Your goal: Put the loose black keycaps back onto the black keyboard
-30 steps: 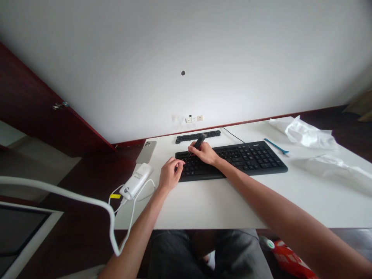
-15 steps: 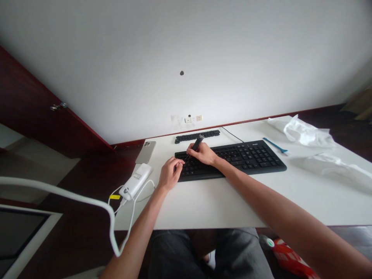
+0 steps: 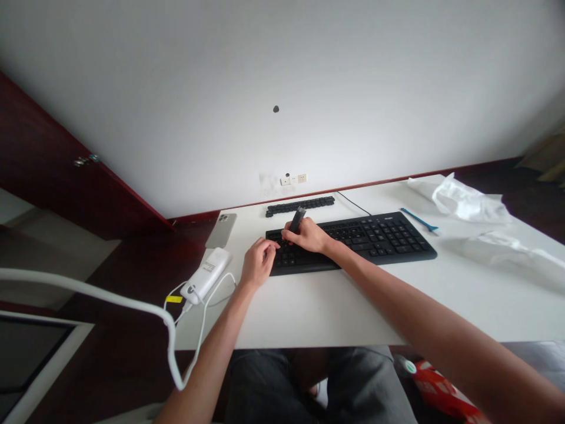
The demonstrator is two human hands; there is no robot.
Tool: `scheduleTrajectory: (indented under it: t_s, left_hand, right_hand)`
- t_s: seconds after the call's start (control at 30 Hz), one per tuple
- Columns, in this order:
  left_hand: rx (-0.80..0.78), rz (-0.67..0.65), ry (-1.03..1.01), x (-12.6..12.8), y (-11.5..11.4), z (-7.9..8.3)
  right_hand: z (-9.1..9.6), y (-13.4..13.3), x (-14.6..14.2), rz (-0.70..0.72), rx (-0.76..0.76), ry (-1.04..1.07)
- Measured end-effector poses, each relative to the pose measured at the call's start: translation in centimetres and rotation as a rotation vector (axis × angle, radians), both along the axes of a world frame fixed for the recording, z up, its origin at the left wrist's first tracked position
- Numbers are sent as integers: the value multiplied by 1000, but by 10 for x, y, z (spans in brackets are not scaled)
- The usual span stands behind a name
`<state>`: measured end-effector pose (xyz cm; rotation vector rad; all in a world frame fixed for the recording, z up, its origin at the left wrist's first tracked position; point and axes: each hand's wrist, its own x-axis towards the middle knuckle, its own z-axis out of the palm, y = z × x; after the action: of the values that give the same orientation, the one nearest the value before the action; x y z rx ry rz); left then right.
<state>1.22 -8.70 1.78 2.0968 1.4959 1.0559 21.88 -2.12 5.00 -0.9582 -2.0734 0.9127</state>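
Over one keyboard (image 3: 379, 238), right hand (image 3: 309, 237) clasps one dark tool (image 3: 296, 219) — left hand (image 3: 258, 263), grip unclear, perhaps pinching.

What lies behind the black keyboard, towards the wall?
A black strip, seemingly a row of keycaps, lies behind the keyboard, and a cable runs back from it. The dark tool in the right hand overlaps the strip, hiding a small part.

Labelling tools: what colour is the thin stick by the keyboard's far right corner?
The stick is blue, clearest in the head view, lying on the white table.
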Motion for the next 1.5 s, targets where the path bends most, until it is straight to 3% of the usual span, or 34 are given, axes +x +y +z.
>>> scheduleTrajectory:
  t_s: [0.17, 0.37, 0.77, 1.1, 1.5]
  left_hand:
    - [19, 15, -2, 0, 2, -2]
    - [41, 1, 54, 0, 2, -2]
    - [70, 5, 91, 0, 3, -2]
    - [60, -12, 83, 0, 3, -1]
    - [44, -2, 89, -1, 4, -4]
  right_hand:
    - [4, -6, -5, -16, 99, -50]
    - [3, -6, -7, 7, 79, -32]
    - [7, 8, 15, 324, -189, 18]
    - [8, 4, 12, 237, -114, -56]
    - [2, 5, 10, 253, -80, -59]
